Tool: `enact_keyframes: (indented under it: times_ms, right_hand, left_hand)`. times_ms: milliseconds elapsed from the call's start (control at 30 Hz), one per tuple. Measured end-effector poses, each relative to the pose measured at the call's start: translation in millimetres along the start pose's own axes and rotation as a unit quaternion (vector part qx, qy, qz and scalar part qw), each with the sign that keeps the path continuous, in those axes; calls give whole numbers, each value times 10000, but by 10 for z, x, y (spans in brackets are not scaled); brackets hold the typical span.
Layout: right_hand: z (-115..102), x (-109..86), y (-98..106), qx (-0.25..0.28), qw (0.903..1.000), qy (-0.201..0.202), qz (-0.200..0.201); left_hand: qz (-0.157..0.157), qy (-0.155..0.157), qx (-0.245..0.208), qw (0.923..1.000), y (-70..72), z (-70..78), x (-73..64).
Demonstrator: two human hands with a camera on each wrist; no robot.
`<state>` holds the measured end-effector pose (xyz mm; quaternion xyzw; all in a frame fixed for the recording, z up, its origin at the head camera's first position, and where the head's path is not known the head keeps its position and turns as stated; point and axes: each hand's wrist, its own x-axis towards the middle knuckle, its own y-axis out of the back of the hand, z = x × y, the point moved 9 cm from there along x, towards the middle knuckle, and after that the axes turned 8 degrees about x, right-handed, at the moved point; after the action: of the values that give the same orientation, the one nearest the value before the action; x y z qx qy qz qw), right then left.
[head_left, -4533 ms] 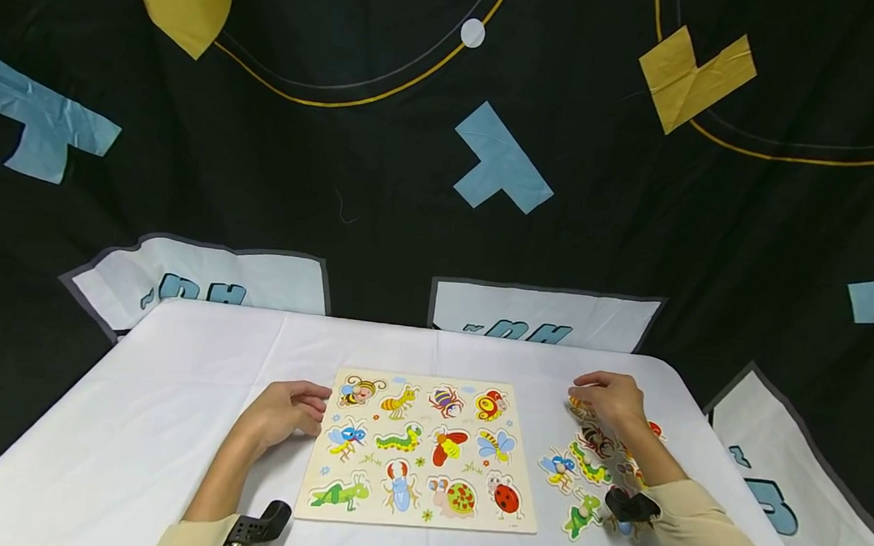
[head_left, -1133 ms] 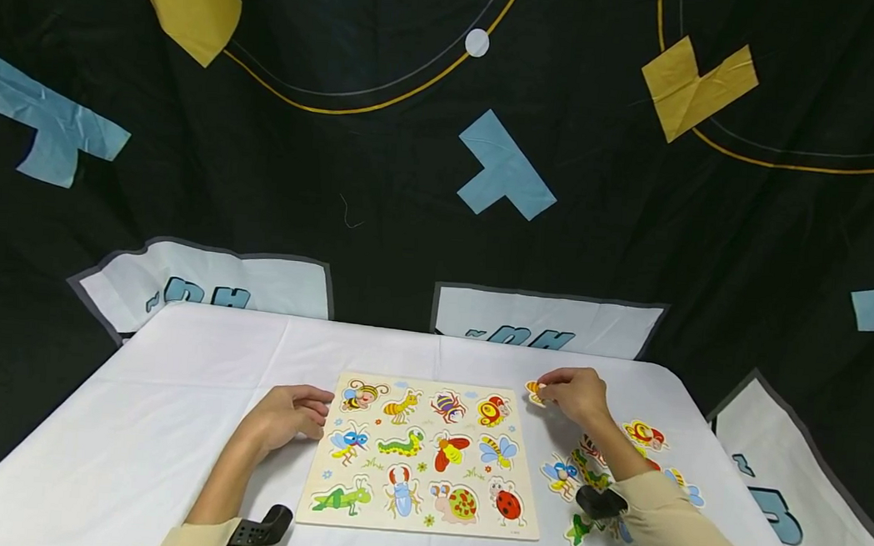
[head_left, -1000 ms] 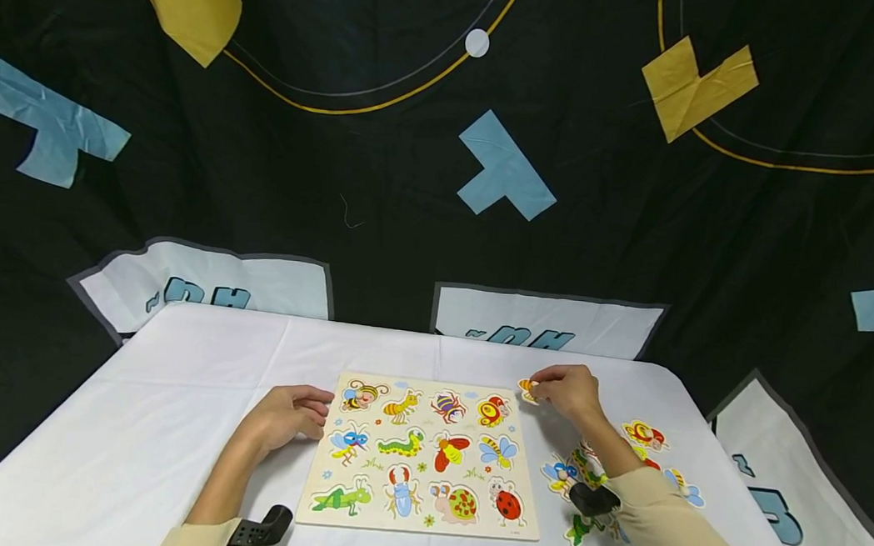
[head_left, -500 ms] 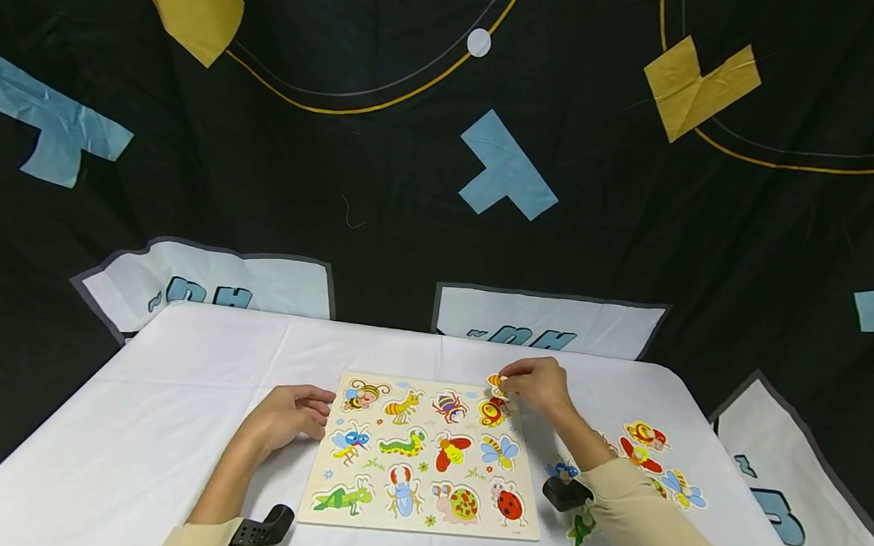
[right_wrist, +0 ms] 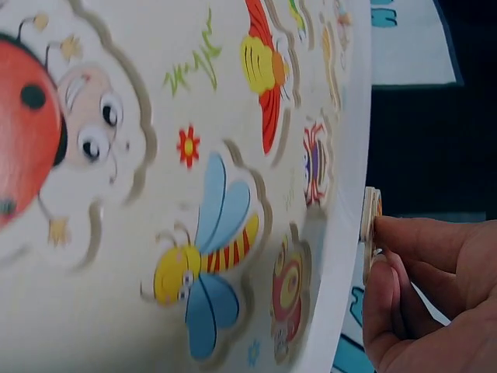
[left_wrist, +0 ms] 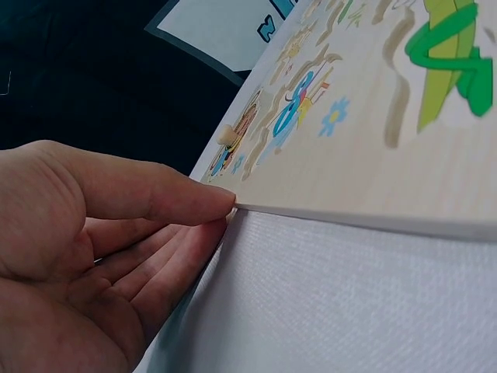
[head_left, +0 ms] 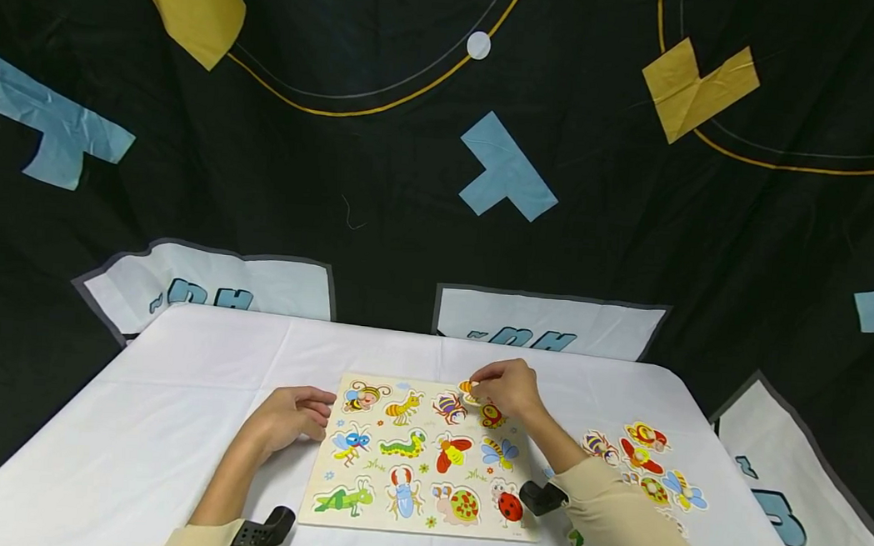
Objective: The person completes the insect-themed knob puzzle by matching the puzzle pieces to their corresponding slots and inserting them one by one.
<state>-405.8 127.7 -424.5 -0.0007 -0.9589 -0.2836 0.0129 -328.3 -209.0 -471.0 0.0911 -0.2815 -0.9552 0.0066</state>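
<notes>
My right hand (head_left: 508,386) pinches a yellow-and-orange striped insect puzzle piece (head_left: 466,387) by thumb and fingers, above the far edge of the wooden puzzle board (head_left: 429,519). In the right wrist view the piece (right_wrist: 368,217) is seen nearly edge-on, partly hidden by the fingers. The board shows printed insects in shallow recesses, including a spider (head_left: 449,406) and a ladybird (head_left: 507,504). A bee (left_wrist: 235,144) at the far left corner bears a small peg. My left hand (head_left: 285,418) rests at the board's left edge, fingers extended, thumb tip touching it.
Several loose insect pieces lie right of the board, among them a spider piece (head_left: 601,447), a red-winged piece (head_left: 640,457) and a blue-winged piece (head_left: 685,491). The right forearm covers others. A black cloth (head_left: 299,198) hangs behind the white table (head_left: 199,359).
My right hand has carried the striped insect piece leftward from the loose pile, past the board's right side, to its far edge. The left hand has stayed at the left edge.
</notes>
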Motion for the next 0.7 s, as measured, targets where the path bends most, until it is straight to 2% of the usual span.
enact_keyframes:
  times_ms: [400,533,700]
  right_hand:
    - [-185,-60,-312,-117,9990,301,-322]
    - [-252,-83,-401,63,9979,437,-476]
    - [-288,-115,-508,335,9969,383,-601]
  left_hand:
    - [33,31,108,9999,10,2,-4]
    - [54,29,134,9999,16,1,-7]
    - [7,-1,66,10000,12,10,-9]
